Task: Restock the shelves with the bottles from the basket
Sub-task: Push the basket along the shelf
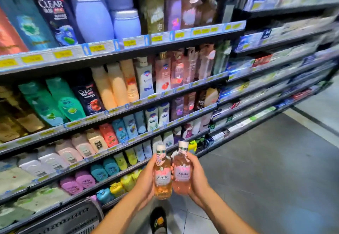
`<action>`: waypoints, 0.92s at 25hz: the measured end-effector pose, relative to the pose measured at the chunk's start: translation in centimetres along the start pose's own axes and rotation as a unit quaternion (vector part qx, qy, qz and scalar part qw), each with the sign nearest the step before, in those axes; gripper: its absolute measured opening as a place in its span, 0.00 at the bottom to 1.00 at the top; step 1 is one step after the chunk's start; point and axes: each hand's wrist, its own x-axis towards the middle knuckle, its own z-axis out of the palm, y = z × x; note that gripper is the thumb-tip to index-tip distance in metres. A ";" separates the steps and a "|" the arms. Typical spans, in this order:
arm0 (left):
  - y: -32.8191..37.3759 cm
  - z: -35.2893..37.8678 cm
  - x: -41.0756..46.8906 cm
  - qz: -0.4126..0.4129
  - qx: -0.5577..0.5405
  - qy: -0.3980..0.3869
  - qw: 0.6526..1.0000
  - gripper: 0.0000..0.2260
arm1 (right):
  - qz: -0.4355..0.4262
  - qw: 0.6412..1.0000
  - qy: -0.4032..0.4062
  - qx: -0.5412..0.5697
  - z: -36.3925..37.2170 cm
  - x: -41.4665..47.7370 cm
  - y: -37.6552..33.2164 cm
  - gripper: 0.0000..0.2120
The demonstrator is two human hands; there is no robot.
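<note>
My left hand (145, 182) grips an orange-tinted clear bottle (162, 174) with a white cap, held upright. My right hand (197, 176) grips a pink clear bottle (182, 171) of the same shape, also upright. The two bottles touch side by side in front of the lower shelves (128, 142). The shelves hold rows of shampoo and body-wash bottles behind yellow price tags. A dark plastic basket (73, 219) shows at the bottom left; its inside is hidden.
The shelf unit runs from the left to the far right, where boxed goods (266, 79) fill it. Grey floor tiles (275, 169) lie open to the right. A foot in a black slipper (158, 219) stands below my hands.
</note>
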 end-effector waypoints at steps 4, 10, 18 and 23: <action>-0.4 5.0 4.2 -0.036 0.025 -0.055 0.998 0.27 | -0.038 0.999 0.031 0.018 -4.0 1.4 -3.7 0.24; 0.0 13.4 12.5 -0.061 0.064 -0.088 0.992 0.26 | -0.079 0.992 0.080 0.054 -8.9 4.2 -11.7 0.18; 2.0 22.4 23.1 -0.100 0.034 -0.145 0.984 0.27 | -0.094 0.986 0.101 0.094 -12.9 9.9 -21.6 0.21; 4.4 25.3 26.9 -0.069 0.060 -0.128 0.988 0.29 | -0.095 0.986 0.083 0.106 -13.4 13.7 -26.1 0.20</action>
